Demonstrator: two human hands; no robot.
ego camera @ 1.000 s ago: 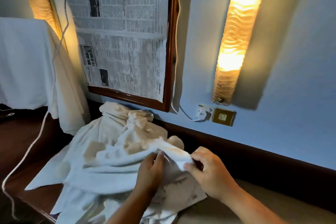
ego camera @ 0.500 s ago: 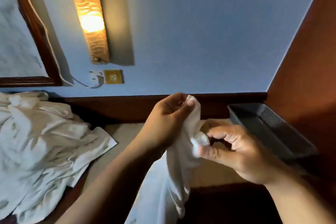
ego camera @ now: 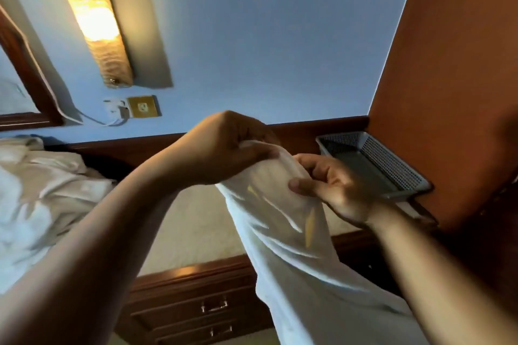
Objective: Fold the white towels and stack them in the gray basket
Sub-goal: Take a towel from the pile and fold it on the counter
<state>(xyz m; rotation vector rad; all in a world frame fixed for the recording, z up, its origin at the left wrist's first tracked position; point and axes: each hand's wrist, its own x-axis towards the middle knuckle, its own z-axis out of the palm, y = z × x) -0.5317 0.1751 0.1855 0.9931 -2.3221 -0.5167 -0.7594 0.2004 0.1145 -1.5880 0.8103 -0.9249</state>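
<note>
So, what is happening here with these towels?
A person holds one white cloth towel up by its top edge: the left hand grips it and the right hand pinches it. It hangs down unfolded. More crumpled white towels lie at the left. The gray mesh basket stands at the right; no towel shows in it.

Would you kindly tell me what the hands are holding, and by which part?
One white towel, held at its upper edge: the left hand grips the bunched top, the right hand pinches the edge beside it. The rest hangs down.
</note>
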